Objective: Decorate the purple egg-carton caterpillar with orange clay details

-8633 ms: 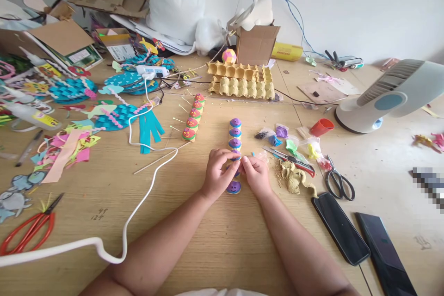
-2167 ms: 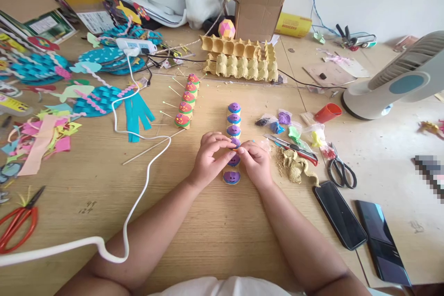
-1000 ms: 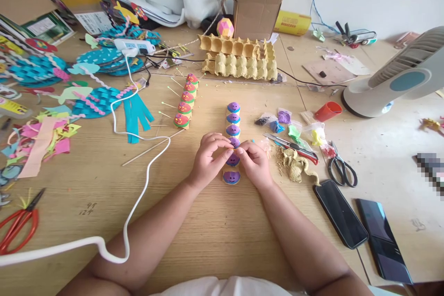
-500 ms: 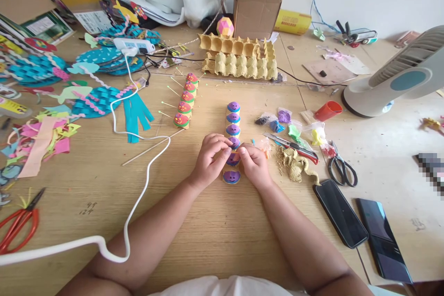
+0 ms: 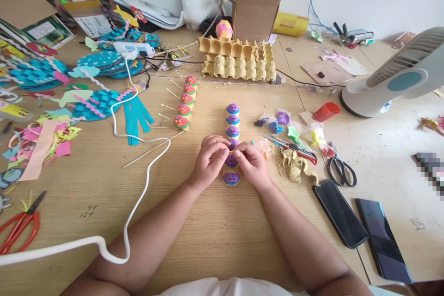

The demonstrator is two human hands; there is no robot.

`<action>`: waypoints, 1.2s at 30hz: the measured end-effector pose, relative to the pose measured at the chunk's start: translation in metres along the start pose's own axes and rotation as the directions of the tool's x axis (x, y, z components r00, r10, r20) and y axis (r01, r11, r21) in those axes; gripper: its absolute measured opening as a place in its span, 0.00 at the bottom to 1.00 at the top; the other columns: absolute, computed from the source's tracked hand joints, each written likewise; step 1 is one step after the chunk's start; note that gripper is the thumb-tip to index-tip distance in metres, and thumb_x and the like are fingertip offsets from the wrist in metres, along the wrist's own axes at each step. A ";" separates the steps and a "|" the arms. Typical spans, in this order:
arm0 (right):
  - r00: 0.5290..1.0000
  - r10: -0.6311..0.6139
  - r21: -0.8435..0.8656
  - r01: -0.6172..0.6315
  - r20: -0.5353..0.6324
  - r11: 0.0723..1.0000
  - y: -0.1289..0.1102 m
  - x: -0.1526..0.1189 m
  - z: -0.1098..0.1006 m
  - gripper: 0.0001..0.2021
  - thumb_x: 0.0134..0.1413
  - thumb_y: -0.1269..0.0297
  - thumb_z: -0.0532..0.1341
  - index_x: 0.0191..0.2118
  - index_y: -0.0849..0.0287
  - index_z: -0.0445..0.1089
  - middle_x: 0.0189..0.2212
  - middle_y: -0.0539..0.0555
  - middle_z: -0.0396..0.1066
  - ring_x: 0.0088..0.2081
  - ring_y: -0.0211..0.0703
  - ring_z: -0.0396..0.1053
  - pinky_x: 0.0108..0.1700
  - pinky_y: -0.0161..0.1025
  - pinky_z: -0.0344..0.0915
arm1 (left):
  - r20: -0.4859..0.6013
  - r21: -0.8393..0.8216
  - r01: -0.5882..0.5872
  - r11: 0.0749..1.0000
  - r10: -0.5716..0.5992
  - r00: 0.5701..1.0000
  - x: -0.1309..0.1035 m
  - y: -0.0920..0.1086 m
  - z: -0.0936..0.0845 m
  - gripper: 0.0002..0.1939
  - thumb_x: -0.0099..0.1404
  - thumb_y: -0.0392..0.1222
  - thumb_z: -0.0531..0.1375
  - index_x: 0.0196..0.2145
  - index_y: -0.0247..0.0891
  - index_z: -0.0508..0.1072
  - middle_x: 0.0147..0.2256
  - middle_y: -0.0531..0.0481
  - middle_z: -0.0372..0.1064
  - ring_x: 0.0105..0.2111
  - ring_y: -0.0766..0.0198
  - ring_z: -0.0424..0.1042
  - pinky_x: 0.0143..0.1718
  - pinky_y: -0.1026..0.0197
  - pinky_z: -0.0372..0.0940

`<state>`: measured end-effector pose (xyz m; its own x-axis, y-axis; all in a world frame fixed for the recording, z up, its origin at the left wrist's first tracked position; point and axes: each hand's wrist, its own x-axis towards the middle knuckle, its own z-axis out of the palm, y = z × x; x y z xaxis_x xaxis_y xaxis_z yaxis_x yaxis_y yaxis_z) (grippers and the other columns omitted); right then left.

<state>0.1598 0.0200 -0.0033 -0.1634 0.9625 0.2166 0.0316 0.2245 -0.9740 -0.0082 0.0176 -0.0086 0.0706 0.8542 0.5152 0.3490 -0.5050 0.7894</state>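
Observation:
A row of egg-carton cups (image 5: 232, 132) covered in purple and blue clay, with small smiling faces, runs away from me along the table. My left hand (image 5: 211, 159) and my right hand (image 5: 252, 163) meet above the nearer cups, both with thumb and fingertips pinched together. Between the fingertips is a tiny bit of orange clay (image 5: 232, 152), partly hidden by them. The nearest purple cup (image 5: 231, 178) shows below the hands. Left of this row stands a second row of red and green clay cups (image 5: 184, 110) with pins sticking out sideways.
Right of my hands are clay bags (image 5: 293, 134), a utility knife (image 5: 300, 149), carton scraps (image 5: 294, 166), scissors (image 5: 342, 170) and two phones (image 5: 342, 212). Cut egg cartons (image 5: 243, 67) lie at the back. A white cable (image 5: 147, 180) crosses the left side; a fan (image 5: 385, 78) stands right.
Both hands keep their pinch over the row. My right fingers have shifted slightly left, bringing the fingertips closer together, and the view has tilted a little.

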 end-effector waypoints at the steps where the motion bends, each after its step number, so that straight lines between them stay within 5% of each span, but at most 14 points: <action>1: 1.000 0.002 -0.001 -0.002 -0.015 1.000 -0.001 0.000 0.000 0.20 0.63 0.43 0.63 0.32 0.55 0.71 0.28 0.51 0.71 0.31 0.40 0.67 0.36 0.39 0.67 | -0.004 -0.006 0.009 1.000 -0.009 1.000 0.000 0.000 0.000 0.17 0.77 0.50 0.53 0.34 0.43 0.74 0.42 0.46 0.77 0.50 0.55 0.72 0.59 0.46 0.65; 7: 0.998 0.004 0.004 -0.004 -0.057 1.000 -0.002 0.001 -0.002 0.20 0.63 0.44 0.64 0.31 0.56 0.71 0.27 0.50 0.70 0.30 0.40 0.66 0.35 0.39 0.66 | -0.010 -0.058 0.011 0.998 -0.012 1.000 0.001 0.004 0.000 0.10 0.75 0.50 0.57 0.44 0.43 0.75 0.44 0.45 0.76 0.51 0.56 0.72 0.59 0.47 0.67; 17: 0.998 0.017 0.018 -0.016 -0.054 1.000 -0.001 0.001 -0.001 0.18 0.62 0.45 0.65 0.32 0.56 0.72 0.28 0.51 0.71 0.30 0.40 0.66 0.35 0.39 0.66 | -0.016 0.029 -0.043 0.999 0.044 0.999 0.003 0.005 0.001 0.06 0.74 0.44 0.59 0.38 0.43 0.74 0.41 0.47 0.77 0.49 0.56 0.72 0.58 0.47 0.67; 36: 0.999 -0.040 -0.074 0.040 -0.003 0.996 -0.002 0.002 -0.002 0.23 0.66 0.44 0.60 0.25 0.56 0.68 0.23 0.50 0.67 0.28 0.40 0.64 0.34 0.40 0.62 | 0.021 0.042 -0.024 0.999 0.024 0.999 0.001 0.003 0.001 0.13 0.77 0.45 0.53 0.36 0.43 0.73 0.40 0.47 0.78 0.49 0.56 0.73 0.56 0.48 0.67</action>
<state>0.1614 0.0214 -0.0009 -0.1612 0.9532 0.2559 0.0976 0.2734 -0.9569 -0.0058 0.0173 -0.0056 0.0987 0.8445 0.5264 0.3863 -0.5200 0.7618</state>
